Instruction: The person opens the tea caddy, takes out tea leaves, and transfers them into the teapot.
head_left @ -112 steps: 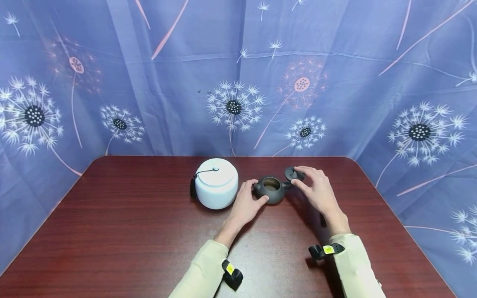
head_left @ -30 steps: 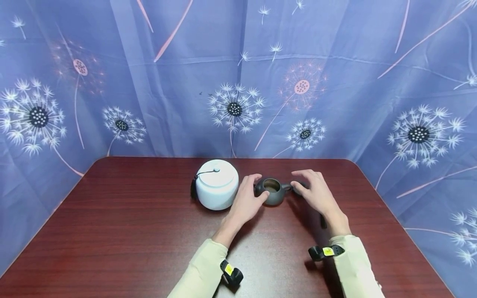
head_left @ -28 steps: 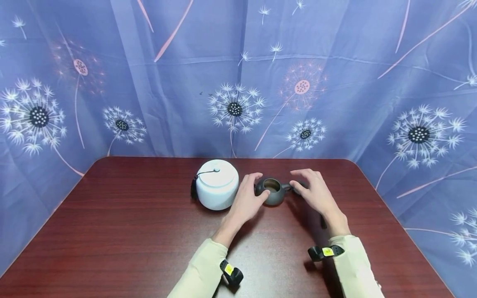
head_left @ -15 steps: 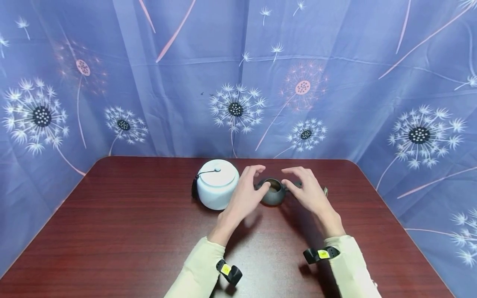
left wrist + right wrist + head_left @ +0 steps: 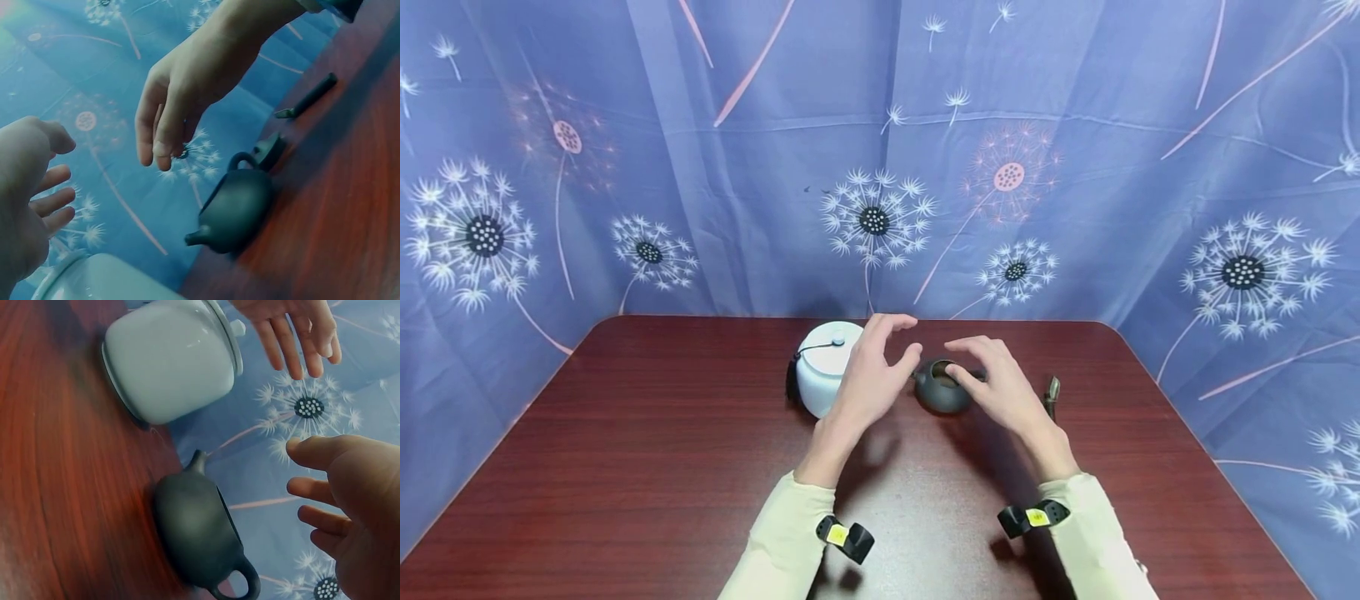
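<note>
A dark teapot [image 5: 936,398] without its lid on stands on the table, spout toward the white jar [image 5: 816,379]. Its round lid [image 5: 270,151] lies beside the handle; in the head view my right hand hides it. My left hand [image 5: 872,379] is raised with fingers spread and nothing in them, overlapping the jar's right side in the head view. Above the teapot's handle side hovers my right hand [image 5: 1007,392], fingers loosely bent, thumb apart, holding nothing. Both wrist views show the hands clear of the teapot and jar.
A slim dark-handled tool with a pale tip [image 5: 309,97] lies to the right of the teapot, partly behind my right hand in the head view. A black tassel [image 5: 792,379] hangs from the jar's lid. Behind the red-brown table [image 5: 662,450] hangs a blue dandelion-print curtain [image 5: 760,208].
My right hand has set the teapot lid down and let go of it. My left hand has come off the teapot. Both hands have risen and shifted left, the left one toward the jar.
</note>
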